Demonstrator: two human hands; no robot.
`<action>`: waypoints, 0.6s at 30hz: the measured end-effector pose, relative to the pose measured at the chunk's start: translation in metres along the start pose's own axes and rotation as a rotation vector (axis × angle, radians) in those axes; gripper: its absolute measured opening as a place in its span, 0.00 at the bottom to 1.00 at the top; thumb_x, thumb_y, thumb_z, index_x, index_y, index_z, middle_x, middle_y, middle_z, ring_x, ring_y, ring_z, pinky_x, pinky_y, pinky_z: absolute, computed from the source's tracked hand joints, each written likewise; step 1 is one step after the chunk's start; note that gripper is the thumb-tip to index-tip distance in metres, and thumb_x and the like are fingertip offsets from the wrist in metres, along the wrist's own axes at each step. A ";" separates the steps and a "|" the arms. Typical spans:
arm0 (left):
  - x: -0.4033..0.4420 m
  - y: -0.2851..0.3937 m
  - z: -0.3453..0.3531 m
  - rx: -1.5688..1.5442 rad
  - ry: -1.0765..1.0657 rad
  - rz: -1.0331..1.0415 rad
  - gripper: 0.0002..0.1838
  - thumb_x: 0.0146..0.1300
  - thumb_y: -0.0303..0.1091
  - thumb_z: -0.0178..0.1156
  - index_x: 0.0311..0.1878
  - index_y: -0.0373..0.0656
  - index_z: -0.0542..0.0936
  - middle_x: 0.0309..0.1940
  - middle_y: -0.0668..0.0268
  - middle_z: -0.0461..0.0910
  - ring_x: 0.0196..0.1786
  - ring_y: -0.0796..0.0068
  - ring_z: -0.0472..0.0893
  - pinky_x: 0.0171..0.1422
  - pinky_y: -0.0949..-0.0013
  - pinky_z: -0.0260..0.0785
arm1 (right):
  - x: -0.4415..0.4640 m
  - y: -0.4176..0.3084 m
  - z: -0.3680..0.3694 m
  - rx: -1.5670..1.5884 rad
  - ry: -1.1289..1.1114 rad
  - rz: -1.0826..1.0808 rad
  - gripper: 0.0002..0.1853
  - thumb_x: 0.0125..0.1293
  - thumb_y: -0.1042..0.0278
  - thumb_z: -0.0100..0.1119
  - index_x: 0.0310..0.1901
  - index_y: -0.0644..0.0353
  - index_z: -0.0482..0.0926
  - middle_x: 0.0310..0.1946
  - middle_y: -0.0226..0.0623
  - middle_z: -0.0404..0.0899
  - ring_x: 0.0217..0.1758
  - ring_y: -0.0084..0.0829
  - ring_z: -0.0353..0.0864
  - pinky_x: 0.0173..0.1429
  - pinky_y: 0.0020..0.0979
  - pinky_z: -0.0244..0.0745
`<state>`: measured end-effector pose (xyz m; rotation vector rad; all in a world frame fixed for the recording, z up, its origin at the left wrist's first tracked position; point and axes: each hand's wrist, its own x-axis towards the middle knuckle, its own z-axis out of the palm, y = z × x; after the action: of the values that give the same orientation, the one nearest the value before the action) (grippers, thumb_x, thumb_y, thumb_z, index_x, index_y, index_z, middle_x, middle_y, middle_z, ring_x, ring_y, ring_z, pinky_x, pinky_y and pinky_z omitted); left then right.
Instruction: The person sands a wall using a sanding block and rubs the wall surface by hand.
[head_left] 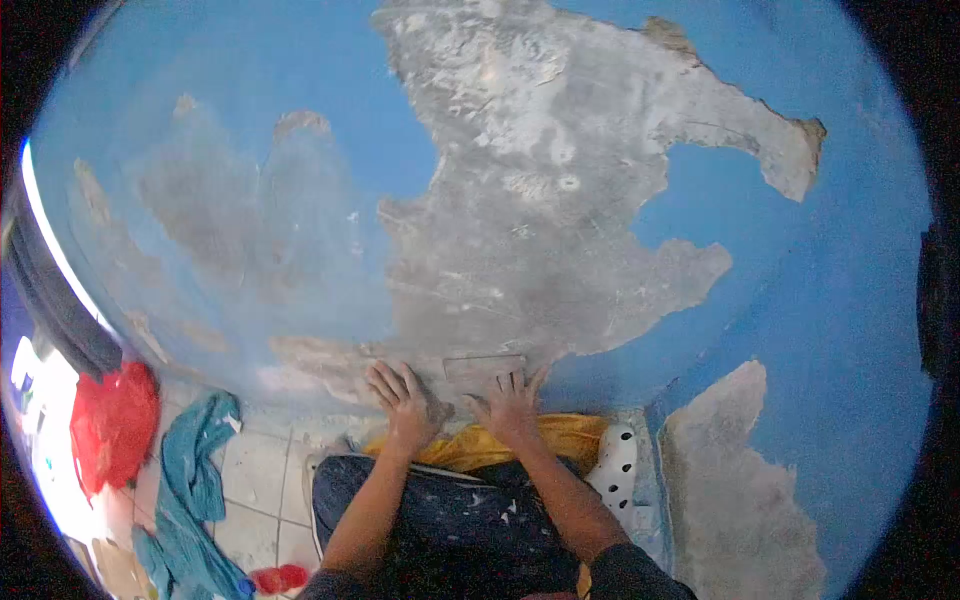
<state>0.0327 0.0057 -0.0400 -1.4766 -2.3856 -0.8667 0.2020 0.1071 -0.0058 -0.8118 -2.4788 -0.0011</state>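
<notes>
Both my hands reach forward to the foot of a blue wall (610,90) with a large bare grey patch (530,250). My left hand (402,405) lies against the wall's lower edge, fingers spread, holding nothing. My right hand (512,405) has its fingers apart and rests on a flat, greyish rectangular piece (485,368) at the bottom of the grey patch. The fingertips touch its face; whether the hand grips it at the back cannot be seen. A yellow cloth (575,435) lies just below my hands.
A teal cloth (190,480) and a red cloth (115,425) are on the left over the tiled floor (255,470). A red object (278,579) lies at the bottom left. White perforated footwear (617,465) is right of my knees. Another bare patch (735,490) marks the right wall.
</notes>
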 end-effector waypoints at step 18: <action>0.000 -0.003 0.002 0.085 -0.036 0.023 0.65 0.48 0.64 0.68 0.70 0.19 0.47 0.69 0.20 0.30 0.73 0.20 0.28 0.73 0.29 0.25 | 0.001 -0.006 0.023 -0.078 0.160 -0.116 0.25 0.68 0.39 0.49 0.49 0.51 0.84 0.58 0.43 0.74 0.71 0.53 0.59 0.68 0.79 0.30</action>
<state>0.0305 0.0060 -0.0423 -1.4970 -2.3941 -0.7293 0.1861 0.1064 -0.0243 -0.6704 -2.3825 -0.1979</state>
